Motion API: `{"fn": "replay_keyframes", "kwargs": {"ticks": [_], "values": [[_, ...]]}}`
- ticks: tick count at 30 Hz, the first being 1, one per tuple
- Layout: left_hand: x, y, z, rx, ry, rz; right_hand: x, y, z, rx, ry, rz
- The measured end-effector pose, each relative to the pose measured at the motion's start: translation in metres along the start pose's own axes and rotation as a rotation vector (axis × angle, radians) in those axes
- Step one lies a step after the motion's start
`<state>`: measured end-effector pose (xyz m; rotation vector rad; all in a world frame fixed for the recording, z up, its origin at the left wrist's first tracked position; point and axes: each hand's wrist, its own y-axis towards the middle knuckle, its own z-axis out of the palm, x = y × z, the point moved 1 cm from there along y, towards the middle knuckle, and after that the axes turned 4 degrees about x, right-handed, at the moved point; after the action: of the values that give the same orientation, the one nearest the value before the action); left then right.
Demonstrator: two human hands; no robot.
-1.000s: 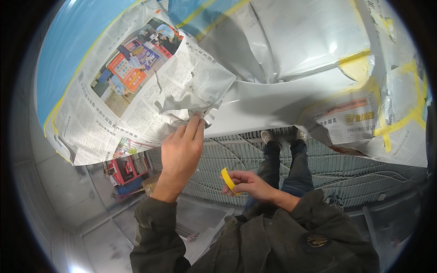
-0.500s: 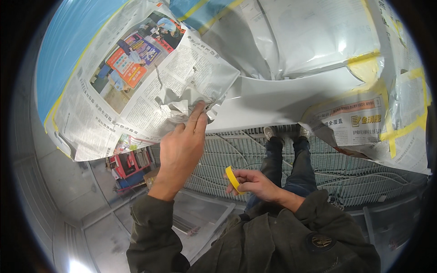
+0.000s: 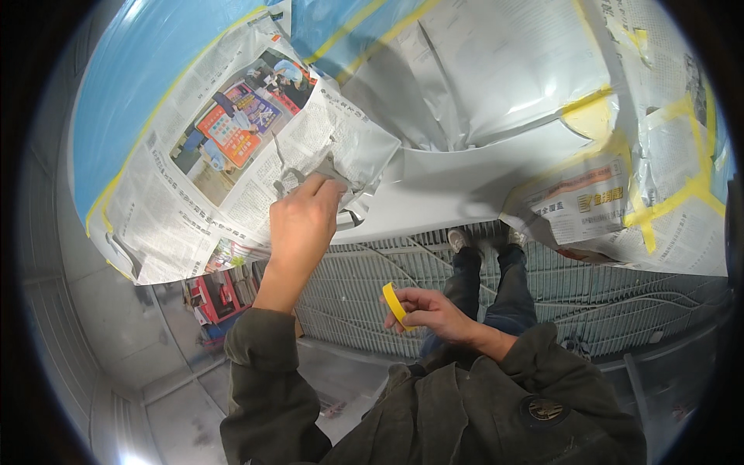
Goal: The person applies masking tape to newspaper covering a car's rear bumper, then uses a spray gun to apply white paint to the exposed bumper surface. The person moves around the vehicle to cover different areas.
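Note:
My left hand [image 3: 305, 217] is at the crumpled lower part of a newspaper sheet [image 3: 178, 232], its fingers bent and closed on the paper, their tips partly hidden. The sheet has a colour photo and yellow tape along its upper left edge, over blue covering [image 3: 124, 101]. Lower down, my right hand [image 3: 434, 316] holds a narrow roll of yellow tape [image 3: 393, 304] between curled fingers. A pale, smooth panel edge [image 3: 442, 201] runs to the right of my left hand.
Wrinkled translucent sheeting [image 3: 511, 70] lies above the panel. More newspaper [image 3: 573, 209] with yellow tape covers the right side. Below are a grated floor [image 3: 364, 294], my legs and shoes, and a red rack with items [image 3: 213, 298] at the left.
My left hand's fingers were stretched further up onto the crumpled paper; they have since bent and drawn in. My right hand still holds the tape, nearly in place.

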<state>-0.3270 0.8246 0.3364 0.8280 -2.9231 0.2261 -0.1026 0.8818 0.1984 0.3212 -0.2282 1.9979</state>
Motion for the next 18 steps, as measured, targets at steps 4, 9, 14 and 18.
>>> {"fn": "replay_keyframes", "kwargs": {"ticks": [4, 9, 14, 18], "values": [[-0.003, 0.002, 0.004, -0.072, -0.027, -0.093, 0.010, -0.001, 0.005, -0.064, 0.006, -0.043], [-0.011, -0.008, 0.006, -0.331, 0.006, -0.146, 0.020, 0.006, 0.012, -0.166, -0.094, -0.112], [-0.037, -0.057, -0.010, -0.048, -0.698, -0.401, 0.038, 0.011, 0.016, -0.192, -0.188, -0.217], [-0.059, -0.072, -0.021, 0.239, -0.912, -0.331, 0.040, 0.015, 0.025, -0.182, -0.296, -0.255]]}}
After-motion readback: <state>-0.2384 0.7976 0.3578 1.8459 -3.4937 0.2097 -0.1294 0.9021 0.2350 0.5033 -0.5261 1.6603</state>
